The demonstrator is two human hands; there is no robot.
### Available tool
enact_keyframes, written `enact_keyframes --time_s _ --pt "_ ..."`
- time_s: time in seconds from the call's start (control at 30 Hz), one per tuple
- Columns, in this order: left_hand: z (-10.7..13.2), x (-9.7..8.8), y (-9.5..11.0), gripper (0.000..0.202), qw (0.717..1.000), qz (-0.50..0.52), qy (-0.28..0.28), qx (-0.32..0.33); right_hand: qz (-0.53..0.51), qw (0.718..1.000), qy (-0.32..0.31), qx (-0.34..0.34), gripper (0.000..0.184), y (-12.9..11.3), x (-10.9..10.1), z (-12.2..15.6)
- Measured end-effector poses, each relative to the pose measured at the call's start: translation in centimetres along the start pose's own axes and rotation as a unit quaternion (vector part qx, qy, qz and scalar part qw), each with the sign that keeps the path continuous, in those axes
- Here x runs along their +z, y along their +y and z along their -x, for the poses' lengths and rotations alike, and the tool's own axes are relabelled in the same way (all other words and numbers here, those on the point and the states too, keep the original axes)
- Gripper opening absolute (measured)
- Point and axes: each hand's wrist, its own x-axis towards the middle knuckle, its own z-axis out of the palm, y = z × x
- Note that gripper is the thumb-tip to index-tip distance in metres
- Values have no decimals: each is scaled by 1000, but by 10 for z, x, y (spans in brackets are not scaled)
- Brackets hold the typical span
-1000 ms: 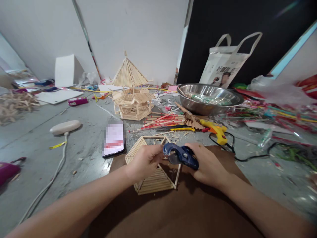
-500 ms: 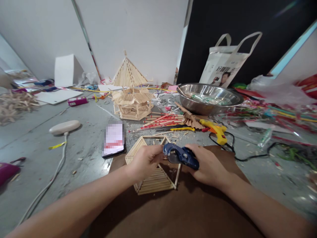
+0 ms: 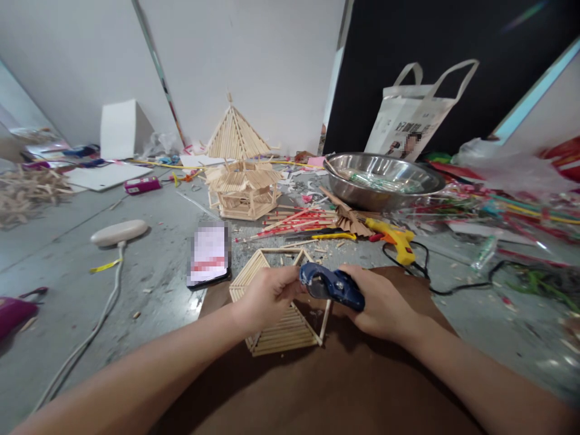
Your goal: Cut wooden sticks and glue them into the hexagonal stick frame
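Note:
My right hand (image 3: 385, 302) is wrapped around a blue hand cutter (image 3: 338, 286) with a metal pivot. The cutter's jaw end points left and its blade area is partly in shadow. My left hand (image 3: 267, 296) is closed in a pinch right at that jaw end; whatever its fingertips hold is hidden. Below both hands, a six-sided frame of thin wooden sticks (image 3: 285, 332) lies on a brown sheet (image 3: 362, 386). Some of its sides are filled with rows of sticks, while others are open.
A stick-built pavilion (image 3: 240, 181) stands behind, near red-tipped sticks (image 3: 299, 219) and a yellow-handled knife (image 3: 333, 235). To the right are a yellow glue gun (image 3: 396, 240) with a black cord and a steel bowl (image 3: 385, 193). A phone (image 3: 209, 257) and white corded device (image 3: 120, 232) lie left.

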Motion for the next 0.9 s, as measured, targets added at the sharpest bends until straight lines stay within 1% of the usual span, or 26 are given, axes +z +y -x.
enact_keyframes --time_s 0.17,0.33,0.53,0.7,0.9 --pt "0 0 1 18 1000 -3 8 0 -3 1000 -8 5 32 1 0 0" --pt "-1 0 3 18 1000 2 2 -8 13 1000 -11 10 34 2 0 0" --pt "-1 1 4 16 1000 6 3 -23 19 999 -24 19 30 -1 -2 0" --pt "0 1 3 16 999 13 -1 -31 39 999 -23 22 30 0 -2 1" --pt "-1 2 3 16 998 13 -11 -68 41 998 -31 32 30 0 -2 0"
